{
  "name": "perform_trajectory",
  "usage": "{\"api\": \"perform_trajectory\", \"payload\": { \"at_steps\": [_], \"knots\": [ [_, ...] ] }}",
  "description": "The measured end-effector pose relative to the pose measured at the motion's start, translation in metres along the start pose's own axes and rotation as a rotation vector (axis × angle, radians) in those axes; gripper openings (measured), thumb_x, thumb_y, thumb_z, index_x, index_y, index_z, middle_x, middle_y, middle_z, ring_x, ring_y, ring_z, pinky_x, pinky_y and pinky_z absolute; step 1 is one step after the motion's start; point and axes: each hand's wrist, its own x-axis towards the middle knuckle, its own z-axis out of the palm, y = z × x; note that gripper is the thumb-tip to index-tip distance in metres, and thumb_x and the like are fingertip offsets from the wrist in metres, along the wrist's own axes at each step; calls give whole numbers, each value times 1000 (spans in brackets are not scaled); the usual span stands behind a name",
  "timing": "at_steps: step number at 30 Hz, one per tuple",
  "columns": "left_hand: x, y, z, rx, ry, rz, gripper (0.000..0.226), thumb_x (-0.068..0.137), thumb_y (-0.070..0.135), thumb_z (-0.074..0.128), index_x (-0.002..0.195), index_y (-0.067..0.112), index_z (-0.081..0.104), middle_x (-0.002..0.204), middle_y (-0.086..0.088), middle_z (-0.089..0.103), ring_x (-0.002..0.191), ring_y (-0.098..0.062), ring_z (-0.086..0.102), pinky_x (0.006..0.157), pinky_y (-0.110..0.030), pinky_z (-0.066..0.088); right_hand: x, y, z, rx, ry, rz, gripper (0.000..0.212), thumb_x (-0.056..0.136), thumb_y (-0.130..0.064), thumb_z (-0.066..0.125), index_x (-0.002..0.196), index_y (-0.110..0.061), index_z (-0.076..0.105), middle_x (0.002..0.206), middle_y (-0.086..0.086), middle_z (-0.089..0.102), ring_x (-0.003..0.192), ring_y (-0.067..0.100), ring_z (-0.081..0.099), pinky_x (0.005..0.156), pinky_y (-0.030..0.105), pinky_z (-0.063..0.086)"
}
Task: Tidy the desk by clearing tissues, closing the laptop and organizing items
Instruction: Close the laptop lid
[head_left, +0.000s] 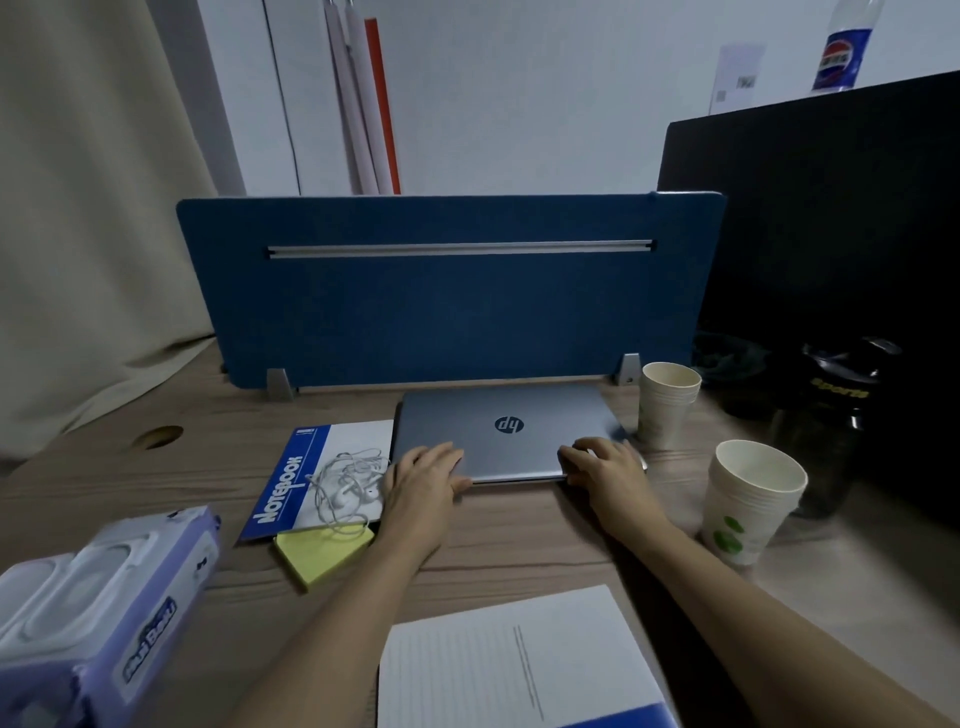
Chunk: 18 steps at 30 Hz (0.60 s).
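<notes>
A silver laptop (511, 415) lies with its lid down on the wooden desk (519, 540), against the blue divider. My left hand (423, 475) grips its front left edge, fingers on the lid and thumb under the rim. My right hand (605, 462) holds the front right edge the same way. Left of the laptop lies a blue and white notebook (296, 478) with tangled white earphones (348, 483) on it. A yellow sticky pad (322, 556) lies just below the notebook. A purple tissue pack (98, 603) stands at the near left.
A blue divider panel (452, 312) stands behind the laptop. Two stacks of paper cups (667, 402) (748, 499) stand at the right, beside a dark sports bottle (831, 415) and a black monitor back (821, 218). A lined sheet (514, 660) lies near me.
</notes>
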Motion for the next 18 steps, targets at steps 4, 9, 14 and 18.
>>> {"api": "perform_trajectory", "payload": {
  "at_steps": [4,9,14,18],
  "knots": [
    [11,-3,6,22,12,2,42,99,42,47,140,32,50,153,12,40,141,-18,26,108,-34,10,14,4,5,-17,7,-35,6,83,-20,66,86,-22,61,91,-1,62,88,27,58,73,35,33],
    [23,-4,9,26,27,6,41,101,37,46,141,31,48,154,11,38,143,-20,23,110,-33,8,25,7,11,-38,12,-72,8,83,-20,66,88,-21,59,90,0,61,85,27,58,68,31,29],
    [24,-4,11,28,43,17,41,101,27,49,142,30,49,154,9,39,145,-22,22,113,-34,5,23,8,12,-43,30,-59,15,81,-20,72,94,-19,63,97,3,66,86,28,61,72,36,45],
    [21,0,8,4,50,11,39,102,28,46,141,28,51,153,7,41,145,-24,22,115,-34,5,22,4,9,-25,21,-79,13,86,-20,67,96,-12,64,95,8,65,86,30,60,73,39,48]
  ]
}}
